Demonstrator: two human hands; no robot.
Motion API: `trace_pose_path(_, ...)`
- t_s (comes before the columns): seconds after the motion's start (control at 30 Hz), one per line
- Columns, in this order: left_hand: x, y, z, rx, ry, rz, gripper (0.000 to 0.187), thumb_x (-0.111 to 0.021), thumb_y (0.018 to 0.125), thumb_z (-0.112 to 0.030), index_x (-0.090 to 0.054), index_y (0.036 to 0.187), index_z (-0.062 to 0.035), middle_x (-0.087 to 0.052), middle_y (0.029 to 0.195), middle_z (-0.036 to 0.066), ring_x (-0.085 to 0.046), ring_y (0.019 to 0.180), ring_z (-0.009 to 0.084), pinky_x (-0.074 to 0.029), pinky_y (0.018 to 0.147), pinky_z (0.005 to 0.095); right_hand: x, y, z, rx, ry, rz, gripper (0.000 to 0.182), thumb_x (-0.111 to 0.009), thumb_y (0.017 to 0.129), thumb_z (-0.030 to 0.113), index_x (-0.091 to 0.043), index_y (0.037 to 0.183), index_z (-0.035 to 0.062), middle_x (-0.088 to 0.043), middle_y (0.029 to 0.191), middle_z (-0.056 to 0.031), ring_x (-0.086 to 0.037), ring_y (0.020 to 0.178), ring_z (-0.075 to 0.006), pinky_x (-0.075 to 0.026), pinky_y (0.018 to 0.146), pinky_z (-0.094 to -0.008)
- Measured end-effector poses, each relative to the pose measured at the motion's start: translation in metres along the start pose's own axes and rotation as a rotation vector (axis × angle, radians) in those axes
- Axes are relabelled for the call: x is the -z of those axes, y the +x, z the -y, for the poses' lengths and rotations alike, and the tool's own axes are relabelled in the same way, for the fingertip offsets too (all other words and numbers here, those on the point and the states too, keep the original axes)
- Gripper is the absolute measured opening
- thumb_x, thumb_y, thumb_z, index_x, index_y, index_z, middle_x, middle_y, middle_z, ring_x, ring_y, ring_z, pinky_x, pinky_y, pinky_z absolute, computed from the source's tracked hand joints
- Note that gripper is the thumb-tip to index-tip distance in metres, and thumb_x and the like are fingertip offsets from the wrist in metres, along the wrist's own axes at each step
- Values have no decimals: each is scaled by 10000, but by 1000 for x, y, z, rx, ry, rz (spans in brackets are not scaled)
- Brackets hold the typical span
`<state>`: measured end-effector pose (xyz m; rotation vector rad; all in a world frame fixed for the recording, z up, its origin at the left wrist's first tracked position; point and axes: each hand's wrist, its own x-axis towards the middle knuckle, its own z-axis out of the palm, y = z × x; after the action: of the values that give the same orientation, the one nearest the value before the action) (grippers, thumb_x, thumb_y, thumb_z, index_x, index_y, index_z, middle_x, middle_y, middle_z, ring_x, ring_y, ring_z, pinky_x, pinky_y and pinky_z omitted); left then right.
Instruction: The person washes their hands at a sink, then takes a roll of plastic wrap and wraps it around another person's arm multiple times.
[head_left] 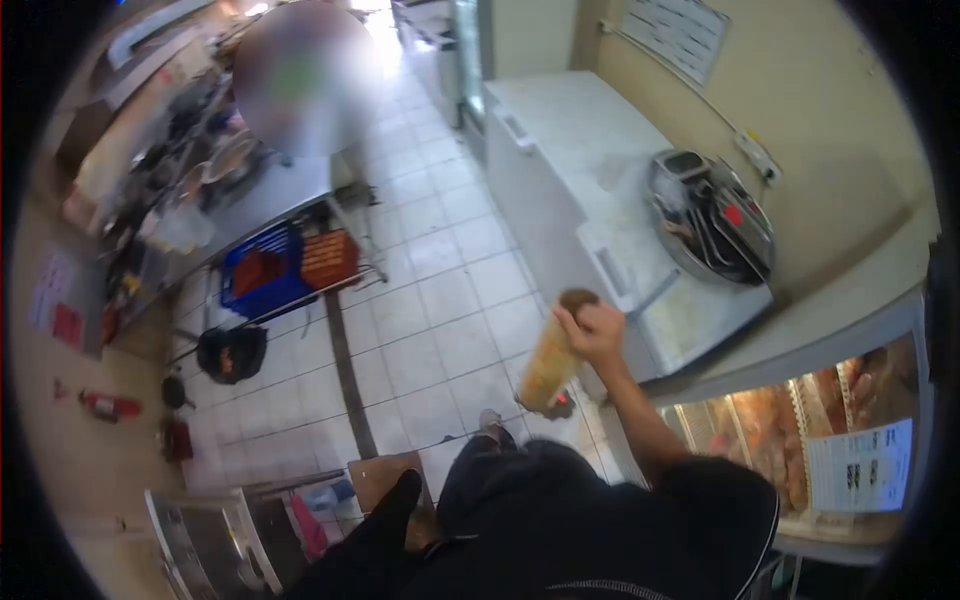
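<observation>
My right hand (597, 333) is closed around the upper part of a tall cylindrical container (549, 368). It looks clear-sided, with yellowish contents and a brown top, and hangs slightly tilted above the tiled floor. Blur hides exactly what is inside. A small dark object with a red spot (562, 401) shows beside its lower end; I cannot make out what it is. To the right of my hand stands a white chest freezer (600, 150). My left hand does not show; dark clothing fills the lower middle of the view.
A large round metal pan (690, 255) with utensils and trays sits on the freezer. A lit display case (760, 430) stands at right. At left are a steel counter (300, 185), a blue crate (262, 290), a black bin (231, 354) and a fire extinguisher (110, 405). A blurred person stands ahead.
</observation>
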<state>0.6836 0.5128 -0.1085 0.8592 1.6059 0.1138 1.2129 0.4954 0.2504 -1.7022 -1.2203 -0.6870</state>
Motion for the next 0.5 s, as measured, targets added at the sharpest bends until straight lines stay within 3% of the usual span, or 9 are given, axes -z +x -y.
trace_pose_path(0.17, -28, 80, -86, -227, -395, 184, 354, -504, 942, -364, -604, 1104, -65, -639, 876, 81, -604, 788, 186, -494, 689, 336, -63, 107, -79, 57, -166, -80, 456, -815, 696, 155, -427, 464, 88, -430, 465, -86, -408, 396, -253, -346, 420, -373)
trace_pose_path(0.27, -29, 215, -184, -374, 17, -75, 240, -516, 940, -304, -596, 991, -84, -598, 758, 42, -559, 630, 151, -456, 520, 313, -100, 166, -159, -132, -144, -74, 326, -742, 721, 132, -498, 518, 58, -487, 506, -112, -446, 433, -252, -348, 429, -371)
trace_pose_path(0.3, -34, 172, -260, -318, -138, -70, 227, -539, 936, -262, -593, 1049, -73, -625, 802, 55, -588, 671, 135, -466, 546, 294, -117, 184, -194, -163, -92, -71, 274, -714, 727, 121, -526, 540, 52, -505, 518, -119, -459, 443, -251, -349, 432, -370)
trace_pose_path(0.33, -44, 152, -314, -339, -209, -172, 282, -556, 923, -293, -591, 1072, -56, -639, 809, 54, -624, 724, 169, -488, 625, 331, -134, 201, -241, -39, -121, -132, 314, -703, 811, 236, -611, 602, 21, -519, 518, -131, -461, 444, -139, -357, 435, -332)
trace_pose_path(0.37, -43, 165, -342, -377, -233, -142, 306, -570, 929, -303, -568, 1138, -79, -654, 870, 63, -642, 781, 174, -497, 648, 329, -141, 224, -265, -61, -158, -79, 264, -707, 795, 221, -631, 643, 20, -531, 524, -117, -474, 460, -137, -374, 453, -323)
trace_pose_path(0.4, -46, 160, -372, -382, -263, -170, 317, -585, 930, -310, -568, 1147, -78, -665, 897, 72, -649, 809, 175, -499, 653, 329, -150, 254, -276, 203, -252, -103, 196, -693, 792, 191, -669, 670, 39, -576, 532, -69, -485, 480, -115, -381, 459, -315)
trace_pose_path(0.43, -54, 149, -398, -431, -314, -190, 281, -584, 934, -274, -580, 1135, -77, -660, 898, 64, -636, 778, 136, -452, 577, 251, -172, 257, -352, -14, -33, -18, 145, -679, 809, 167, -728, 790, 31, -640, 610, -41, -525, 538, -109, -412, 491, -304)
trace_pose_path(0.47, -61, 137, -421, -448, -316, -234, 271, -584, 936, -274, -592, 1120, -76, -662, 871, 62, -638, 753, 141, -447, 577, 241, -188, 273, -383, -95, 102, 59, 244, -656, 829, 152, -721, 1018, 12, -692, 848, -50, -548, 666, -102, -437, 559, -275)
trace_pose_path(0.5, -66, 140, -425, -475, -335, -272, 263, -581, 938, -276, -596, 1114, -82, -667, 859, 66, -640, 746, 138, -459, 586, 246, -205, 280, -438, -470, 564, 127, 388, -635, 842, 145, -634, 1188, -30, -662, 1109, -116, -606, 850, -154, -501, 706, -277)
